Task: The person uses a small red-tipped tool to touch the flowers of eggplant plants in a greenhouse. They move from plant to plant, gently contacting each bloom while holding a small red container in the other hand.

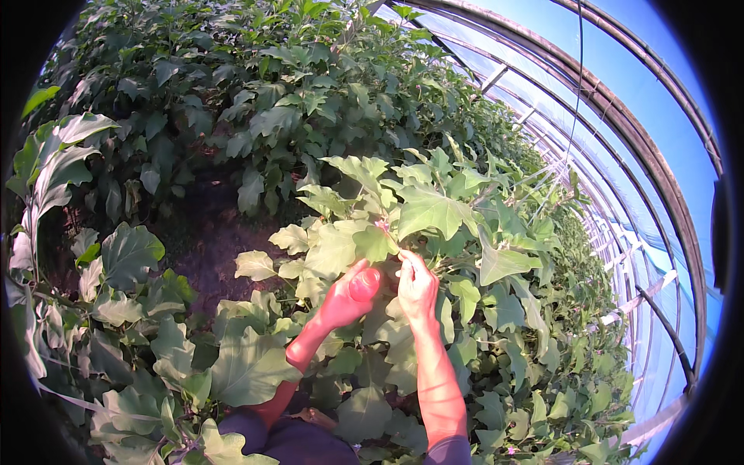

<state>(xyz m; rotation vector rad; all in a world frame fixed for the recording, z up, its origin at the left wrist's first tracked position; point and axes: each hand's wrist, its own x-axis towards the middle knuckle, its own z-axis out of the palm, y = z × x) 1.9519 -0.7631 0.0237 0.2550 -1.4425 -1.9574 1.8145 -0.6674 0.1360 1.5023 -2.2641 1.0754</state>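
Broad-leaved plants with lobed leaves (436,212), which look like eggplants, fill the space before me. My left hand (347,295) is closed around a small bottle or container with a round reddish top (364,284), just below a leaf. To its right, my right hand (417,285) is raised with thumb and forefinger pinched together at a thin stem or leaf edge (396,247). A small pink flower (382,225) shows just above both hands among the leaves. What exactly the right fingertips pinch is too small to tell.
Another dense row of plants (279,116) stands beyond a shaded strip of soil (224,250). Large leaves (250,366) crowd my left forearm. On the right curve the greenhouse's hoops (657,157) and plastic film, with thin support strings (543,183) running down to the plants.
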